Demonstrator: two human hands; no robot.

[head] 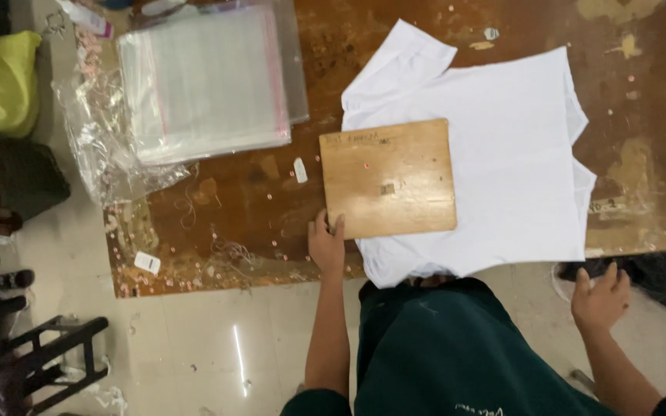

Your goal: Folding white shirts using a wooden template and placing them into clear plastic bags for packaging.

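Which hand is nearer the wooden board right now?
Left. The left hand touches the wooden board at its near left corner; the right hand hangs off the table edge, well clear of it.

Smooth wooden board (388, 179) on matt white cloth shirt (502, 162); worn, scuffed tabletop (256, 200).

Clear bags (210, 81) — a flat stack, upper left of the bench (271, 200); small white tags (147, 263) (300, 170) lie below — rectangular.

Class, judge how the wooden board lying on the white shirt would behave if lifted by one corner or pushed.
The board looks flat and thin with straight edges, so it would probably stay stiff and feel light. Pushed, it might drag the soft shirt into wrinkles. The left hand touches its near corner.
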